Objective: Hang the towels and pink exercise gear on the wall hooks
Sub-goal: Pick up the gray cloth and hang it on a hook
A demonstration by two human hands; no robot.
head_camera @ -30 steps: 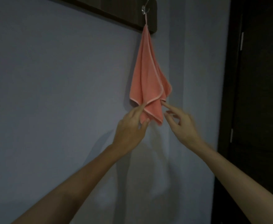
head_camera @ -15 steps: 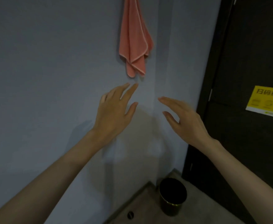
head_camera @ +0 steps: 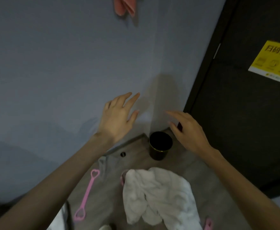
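The bottom tip of a salmon-pink towel (head_camera: 124, 5) hangs on the grey wall at the top edge; its hook is out of view. My left hand (head_camera: 117, 118) and my right hand (head_camera: 187, 131) float empty in front of the wall corner, fingers spread, well below that towel. On the floor lies a crumpled white towel (head_camera: 159, 196). To its left lies a pink exercise band with heart-shaped ends (head_camera: 88, 195). Another bit of pink gear (head_camera: 208, 224) pokes out at the bottom right, and a pink piece (head_camera: 123, 177) shows under the white towel's left edge.
A black round bin (head_camera: 160, 145) stands in the wall corner on the floor. A dark door (head_camera: 245, 113) with a yellow sticker (head_camera: 275, 62) fills the right side. A small round floor fitting (head_camera: 123, 154) sits by the baseboard. Grey cloth (head_camera: 102, 165) lies near the wall.
Both hands let go of the hanging pink towel and dropped away from it. My view tilted down, so the floor with the white towel and pink band came into sight.
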